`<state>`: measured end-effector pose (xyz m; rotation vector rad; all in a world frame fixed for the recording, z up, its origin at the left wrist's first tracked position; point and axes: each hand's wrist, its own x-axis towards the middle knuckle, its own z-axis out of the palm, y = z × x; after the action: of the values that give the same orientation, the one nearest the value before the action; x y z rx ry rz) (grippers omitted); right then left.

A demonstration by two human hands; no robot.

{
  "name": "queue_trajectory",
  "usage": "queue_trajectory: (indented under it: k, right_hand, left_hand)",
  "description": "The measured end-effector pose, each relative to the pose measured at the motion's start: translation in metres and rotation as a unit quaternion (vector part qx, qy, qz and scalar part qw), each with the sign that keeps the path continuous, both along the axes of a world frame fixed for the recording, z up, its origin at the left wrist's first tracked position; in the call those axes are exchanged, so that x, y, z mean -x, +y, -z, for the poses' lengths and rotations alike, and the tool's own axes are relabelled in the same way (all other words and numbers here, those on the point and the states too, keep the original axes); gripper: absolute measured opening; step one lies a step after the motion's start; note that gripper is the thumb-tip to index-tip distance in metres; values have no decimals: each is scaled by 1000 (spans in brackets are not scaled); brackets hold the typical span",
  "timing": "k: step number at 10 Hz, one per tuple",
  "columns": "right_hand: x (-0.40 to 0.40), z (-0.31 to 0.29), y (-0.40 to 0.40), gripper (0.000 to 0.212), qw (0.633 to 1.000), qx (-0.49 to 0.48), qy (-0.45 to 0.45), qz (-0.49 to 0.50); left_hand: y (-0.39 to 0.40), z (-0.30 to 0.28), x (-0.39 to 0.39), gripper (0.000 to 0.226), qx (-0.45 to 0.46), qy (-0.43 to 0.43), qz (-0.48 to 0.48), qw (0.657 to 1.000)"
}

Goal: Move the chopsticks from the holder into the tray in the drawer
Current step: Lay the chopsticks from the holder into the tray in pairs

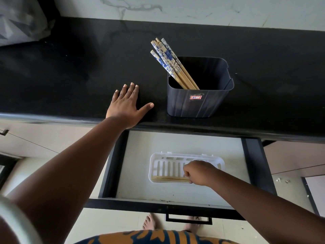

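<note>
A dark square holder [198, 103] stands on the black counter with several blue-and-white patterned chopsticks [167, 59] leaning out to its upper left. Below, the drawer [175, 145] is pulled out and a white slotted tray [163, 166] lies in it. A pair of chopsticks [168, 179] lies along the tray's near edge, and my right hand [198, 173] is closed on their right end. My left hand [126, 106] rests flat on the counter, fingers spread, to the left of the holder.
The black counter [70, 71] runs across the view with a pale marble wall behind it. A grey bag [19, 20] sits at the far left. The drawer's dark front with its handle [188, 219] juts toward me; my bare feet stand below it.
</note>
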<state>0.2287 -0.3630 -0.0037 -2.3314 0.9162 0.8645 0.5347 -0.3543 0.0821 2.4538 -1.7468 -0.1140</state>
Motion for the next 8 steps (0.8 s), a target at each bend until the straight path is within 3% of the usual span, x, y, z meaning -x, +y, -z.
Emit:
queue_trajectory:
  k: [3, 4, 6, 7, 8]
  right_hand:
    - [6, -2, -4, 13, 991, -58, -49, 108]
    - [-6, -41, -13, 17, 977, -108, -88, 163]
    - [-28, -200, -30, 7, 960, -173, -187, 120]
    - [-33, -270, -41, 16, 899, -214, -346, 162]
    - [-41, -305, -66, 15, 847, -146, -464, 216]
  left_hand:
    - [-1, 0, -1, 101, 1, 3, 1, 1000]
    - [-1, -2, -1, 101, -3, 0, 1, 1000]
    - [-4, -4, 1, 103, -17, -5, 6, 1000]
    - [-4, -4, 0, 105, -22, -6, 7, 1000]
    - [-3, -4, 0, 107, -28, -9, 6, 1000]
